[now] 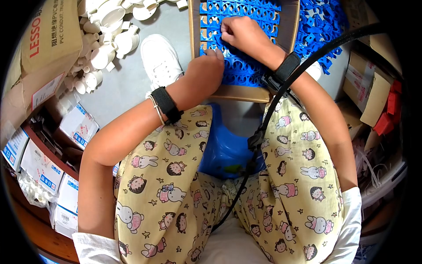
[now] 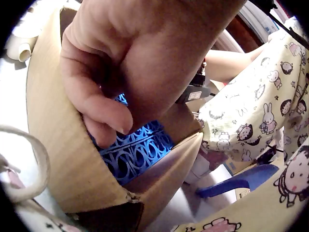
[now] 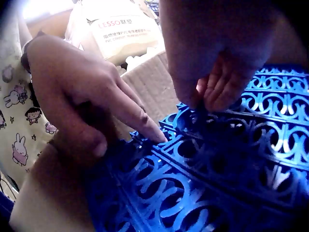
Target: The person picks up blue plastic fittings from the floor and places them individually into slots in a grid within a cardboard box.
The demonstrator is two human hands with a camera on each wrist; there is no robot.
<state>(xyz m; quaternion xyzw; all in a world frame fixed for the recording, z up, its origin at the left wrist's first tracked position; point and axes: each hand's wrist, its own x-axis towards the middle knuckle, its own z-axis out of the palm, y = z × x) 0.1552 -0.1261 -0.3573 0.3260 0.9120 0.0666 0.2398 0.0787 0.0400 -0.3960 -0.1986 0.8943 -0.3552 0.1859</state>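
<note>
Rows of blue plastic clips (image 1: 246,72) (image 3: 174,193) lie in a cardboard box. My left hand (image 1: 204,75) (image 2: 140,58) is over the box's left side; in the right wrist view the left hand (image 3: 87,87) rests an extended index fingertip on the edge of a row. Farther up the box, the right hand (image 1: 248,37) (image 3: 217,63) has its fingers bent down and its thumb and fingertips pinching the end of a blue row. The exact spot under those fingertips is partly hidden.
The cardboard box (image 1: 246,93) stands between the feet. Loose blue clips (image 1: 318,31) lie to its right, white round fittings (image 1: 105,48) to its left. A LESSO carton (image 1: 44,44) is at the far left, and a black cable (image 1: 274,103) crosses near the right wrist.
</note>
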